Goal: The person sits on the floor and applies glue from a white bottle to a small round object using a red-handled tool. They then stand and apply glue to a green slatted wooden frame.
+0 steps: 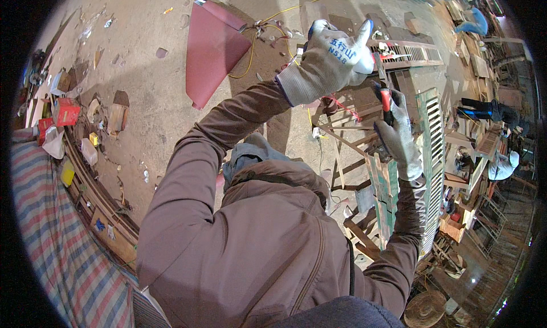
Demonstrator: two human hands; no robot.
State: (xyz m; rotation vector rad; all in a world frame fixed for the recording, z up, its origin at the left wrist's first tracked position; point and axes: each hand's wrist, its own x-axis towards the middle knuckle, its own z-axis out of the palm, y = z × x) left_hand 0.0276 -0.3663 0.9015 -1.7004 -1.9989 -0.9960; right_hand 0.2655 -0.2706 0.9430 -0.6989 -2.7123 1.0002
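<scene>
Both my hands wear pale grey knit gloves with blue at the fingertips. My left hand (336, 54) is at the upper middle, its fingers curled and thumb raised. It is beside the end of a brown slatted wooden piece (424, 53); what its fingers hold is hidden. Lower and to the right, my right hand (401, 137) is closed around a tool with a red-and-black handle (386, 100). The tool points up toward my left hand; its working end is not clear. Right of my right hand stands a long slatted panel with a pale green frame (423, 114).
A dark red sheet (213, 51) lies on the floor at upper left, with a yellow cord (250, 57) beside it. Wooden frames (347, 137) stand below my hands. A striped cloth (54, 225) covers the left. Other people (501, 165) are at the far right.
</scene>
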